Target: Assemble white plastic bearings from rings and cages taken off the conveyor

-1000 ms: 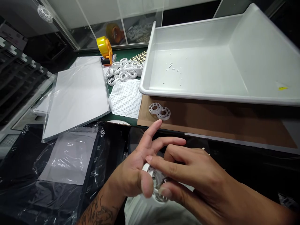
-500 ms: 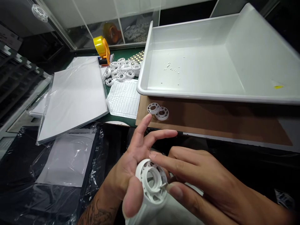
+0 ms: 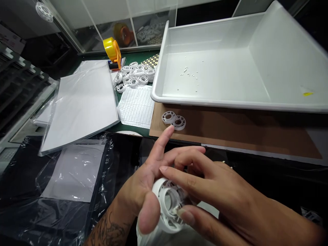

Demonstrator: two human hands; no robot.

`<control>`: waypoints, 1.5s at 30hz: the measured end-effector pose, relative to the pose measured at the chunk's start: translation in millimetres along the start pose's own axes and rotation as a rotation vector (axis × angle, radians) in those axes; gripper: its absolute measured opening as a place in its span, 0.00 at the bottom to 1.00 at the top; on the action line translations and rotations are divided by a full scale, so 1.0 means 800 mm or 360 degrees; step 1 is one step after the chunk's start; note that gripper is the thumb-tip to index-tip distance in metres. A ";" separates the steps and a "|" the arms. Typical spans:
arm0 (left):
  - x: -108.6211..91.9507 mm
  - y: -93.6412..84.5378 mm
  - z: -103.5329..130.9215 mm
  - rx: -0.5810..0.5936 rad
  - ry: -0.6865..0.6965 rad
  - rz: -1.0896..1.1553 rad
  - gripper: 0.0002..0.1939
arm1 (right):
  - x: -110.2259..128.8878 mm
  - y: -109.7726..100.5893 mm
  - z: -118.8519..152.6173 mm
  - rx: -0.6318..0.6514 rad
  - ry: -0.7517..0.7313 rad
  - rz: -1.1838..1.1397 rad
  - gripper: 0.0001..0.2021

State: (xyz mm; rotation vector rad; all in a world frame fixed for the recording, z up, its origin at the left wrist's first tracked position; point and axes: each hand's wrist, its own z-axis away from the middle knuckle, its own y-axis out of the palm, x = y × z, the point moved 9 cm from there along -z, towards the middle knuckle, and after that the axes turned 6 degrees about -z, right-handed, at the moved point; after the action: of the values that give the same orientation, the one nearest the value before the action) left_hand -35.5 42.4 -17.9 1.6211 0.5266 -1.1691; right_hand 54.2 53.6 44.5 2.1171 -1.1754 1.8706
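Observation:
A white plastic ring [image 3: 164,208] with a round centre hole and cut-out slots rests in the palm of my left hand [image 3: 151,181], whose thumb lies along its left side. Two fingers of this hand stretch forward past the ring. My right hand [image 3: 212,188] is closed over the ring's right side: its forefinger lies across the upper rim, and its thumb tip presses near the slots at lower right. Small white bits show at that thumb tip, blurred. The right hand's other fingers are curled, and part of the ring is hidden beneath them.
Two more white rings [image 3: 173,120] lie on a brown board [image 3: 230,133] in front of a large white tray [image 3: 210,85] holding small scraps. Further left are a pile of rings [image 3: 133,77], a gridded sheet [image 3: 137,107], a yellow tape dispenser [image 3: 112,51] and wrapped white sheets [image 3: 87,102].
Both hands and the ring have shifted slightly right. The right fingers have moved further over the ring and now curl more. The white sliver that stuck out by the right thumb is less distinct.

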 end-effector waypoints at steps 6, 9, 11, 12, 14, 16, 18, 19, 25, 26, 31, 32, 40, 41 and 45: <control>0.003 0.006 -0.008 0.0140 -0.0132 -0.0132 0.77 | 0.002 0.000 -0.001 -0.0021 0.0016 -0.0039 0.22; 0.005 0.009 -0.008 0.0208 -0.0124 -0.0145 0.79 | 0.004 0.000 -0.002 -0.0016 0.0010 -0.0021 0.22; 0.005 0.004 -0.006 0.0119 -0.0086 -0.0035 0.76 | 0.004 0.001 -0.001 0.0003 0.0018 -0.0012 0.22; 0.004 0.003 -0.005 0.0081 -0.0062 0.0022 0.74 | 0.004 0.000 -0.001 0.0003 0.0007 -0.0013 0.23; 0.004 0.006 -0.003 0.0050 -0.0064 0.0093 0.73 | 0.004 0.001 0.000 0.0003 -0.0003 -0.0026 0.23; 0.005 0.010 -0.001 0.0028 -0.0128 0.0124 0.75 | 0.004 0.001 0.000 -0.0007 -0.0006 -0.0026 0.22; 0.008 0.008 0.000 -0.0059 -0.0209 0.0126 0.73 | 0.004 0.001 0.000 -0.0025 -0.0009 -0.0003 0.21; 0.008 0.007 0.001 -0.0096 -0.0232 0.0128 0.71 | 0.005 0.002 0.000 -0.0025 -0.0012 0.0015 0.20; 0.011 0.009 0.003 -0.0039 -0.0229 0.0197 0.64 | 0.006 0.003 0.001 0.0047 -0.0034 0.0128 0.19; 0.011 0.008 0.004 -0.0036 -0.0225 0.0212 0.63 | 0.006 0.002 0.001 0.0050 -0.0036 0.0139 0.19; 0.013 0.003 0.005 -0.0075 -0.0234 0.0229 0.64 | 0.011 -0.001 -0.001 0.0014 -0.0073 0.0147 0.18; 0.013 0.004 0.005 -0.0063 -0.0228 0.0224 0.61 | 0.012 -0.001 -0.001 0.0013 -0.0074 0.0139 0.19; 0.006 0.008 0.002 -0.0001 -0.0175 0.0084 0.64 | 0.003 0.007 0.010 -0.0053 -0.0076 0.0122 0.21; 0.007 0.007 0.002 0.0000 -0.0184 0.0072 0.65 | 0.003 0.009 0.009 -0.0057 -0.0079 0.0120 0.20; 0.013 0.003 0.003 -0.0090 -0.0215 0.0139 0.68 | 0.005 0.007 0.004 -0.0043 -0.0036 0.0143 0.18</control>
State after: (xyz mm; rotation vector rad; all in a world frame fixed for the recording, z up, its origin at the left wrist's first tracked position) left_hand -30.3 37.5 -26.0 1.4905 0.3949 -1.1791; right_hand 53.5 46.2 45.3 2.1107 -1.3143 1.8596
